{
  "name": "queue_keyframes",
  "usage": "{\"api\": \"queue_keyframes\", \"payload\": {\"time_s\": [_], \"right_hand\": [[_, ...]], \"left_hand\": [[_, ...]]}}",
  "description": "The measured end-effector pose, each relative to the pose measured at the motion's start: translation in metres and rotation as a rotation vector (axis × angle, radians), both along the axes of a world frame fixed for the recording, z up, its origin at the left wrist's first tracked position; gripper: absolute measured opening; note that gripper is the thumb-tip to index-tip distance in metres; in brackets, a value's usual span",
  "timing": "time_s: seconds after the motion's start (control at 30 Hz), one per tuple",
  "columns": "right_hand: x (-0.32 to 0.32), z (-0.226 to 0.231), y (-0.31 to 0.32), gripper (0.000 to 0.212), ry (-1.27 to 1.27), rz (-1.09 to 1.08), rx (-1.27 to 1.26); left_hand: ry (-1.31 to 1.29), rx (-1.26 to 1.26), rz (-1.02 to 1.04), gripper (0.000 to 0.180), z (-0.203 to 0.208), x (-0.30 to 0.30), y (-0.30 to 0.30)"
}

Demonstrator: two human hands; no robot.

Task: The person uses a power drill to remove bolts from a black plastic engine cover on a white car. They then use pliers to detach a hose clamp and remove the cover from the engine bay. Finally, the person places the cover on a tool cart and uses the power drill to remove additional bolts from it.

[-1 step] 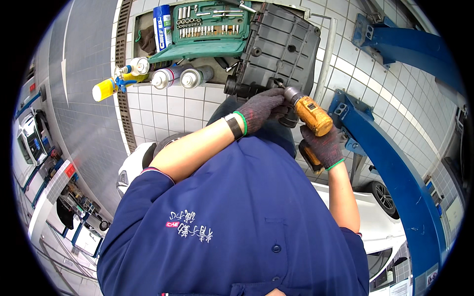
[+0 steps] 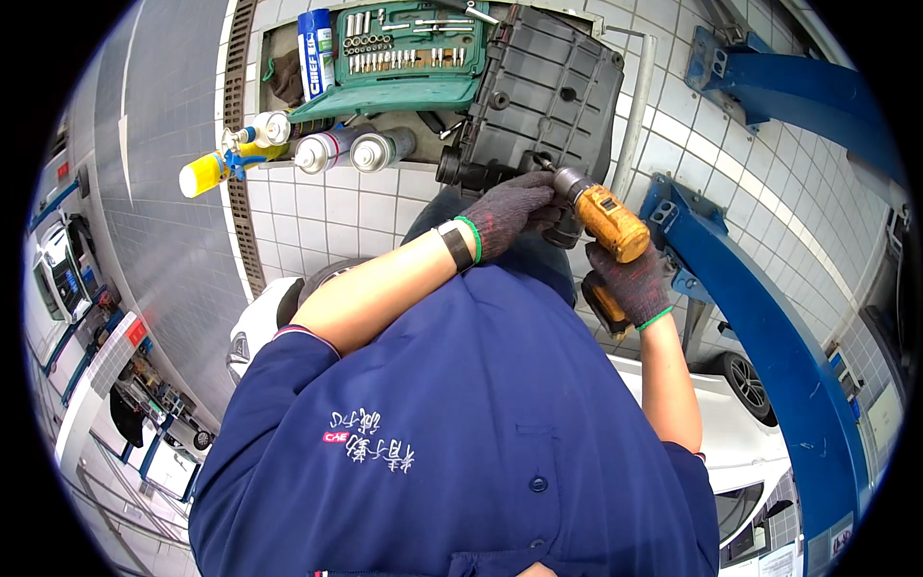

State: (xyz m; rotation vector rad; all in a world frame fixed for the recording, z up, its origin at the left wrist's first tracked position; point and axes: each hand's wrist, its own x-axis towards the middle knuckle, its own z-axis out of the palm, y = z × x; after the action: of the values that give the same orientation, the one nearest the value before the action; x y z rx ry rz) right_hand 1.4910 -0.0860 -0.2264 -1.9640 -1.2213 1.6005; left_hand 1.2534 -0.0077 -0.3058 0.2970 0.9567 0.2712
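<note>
My right hand [image 2: 630, 287], in a dark knit glove with a green cuff, is wrapped round the handle of a yellow-and-black cordless drill [image 2: 612, 223]. Its chuck points away and to the left, with the bit's tip against the near part of a large black ribbed plastic housing [image 2: 543, 91]. My left hand [image 2: 510, 213], gloved the same way, grips the near edge of that housing beside the chuck. Its fingertips are partly hidden. The housing rests tilted at the right end of a low bench, close to my knees.
A green socket set case [image 2: 385, 100] lies open on the bench [image 2: 279, 46], beside a blue-and-white spray can [image 2: 315, 56]. Nearer stand two more spray cans [image 2: 370, 152] and a yellow bottle with a gauge [image 2: 202, 176]. Blue lift arms [image 2: 750, 279] curve along the right.
</note>
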Motion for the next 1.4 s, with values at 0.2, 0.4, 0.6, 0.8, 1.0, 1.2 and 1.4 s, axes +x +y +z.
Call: {"api": "queue_keyframes", "payload": {"time_s": [0.2, 0.4, 0.6, 0.8, 1.0, 1.2, 1.4], "right_hand": [[0.005, 0.009, 0.031, 0.037, 0.058, -0.038, -0.194], [0.002, 0.012, 0.041, 0.033, 0.027, -0.030, -0.305], [0.005, -0.002, 0.027, 0.053, -0.137, 0.227, -0.137], [0.003, 0.001, 0.033, 0.050, -0.177, 0.236, -0.225], [-0.004, 0.017, 0.039, 0.032, -0.051, 0.057, -0.332], [-0.003, 0.005, 0.020, 0.044, -0.143, 0.184, -0.111], [-0.005, 0.006, 0.023, 0.029, -0.100, 0.095, -0.143]], "left_hand": [[0.138, 0.329, -0.124, 0.036, 0.007, -0.009, 0.001], [0.560, 0.965, -0.329, 0.041, 0.014, -0.051, 0.011], [1.138, 1.070, -0.529, 0.077, 0.012, -0.074, 0.034], [1.017, 0.968, -0.565, 0.096, -0.013, -0.078, 0.039], [1.039, 0.935, -0.610, 0.092, -0.016, -0.081, 0.040], [1.030, 0.967, -0.602, 0.093, -0.017, -0.082, 0.041], [1.058, 0.930, -0.635, 0.092, -0.018, -0.084, 0.042]]}}
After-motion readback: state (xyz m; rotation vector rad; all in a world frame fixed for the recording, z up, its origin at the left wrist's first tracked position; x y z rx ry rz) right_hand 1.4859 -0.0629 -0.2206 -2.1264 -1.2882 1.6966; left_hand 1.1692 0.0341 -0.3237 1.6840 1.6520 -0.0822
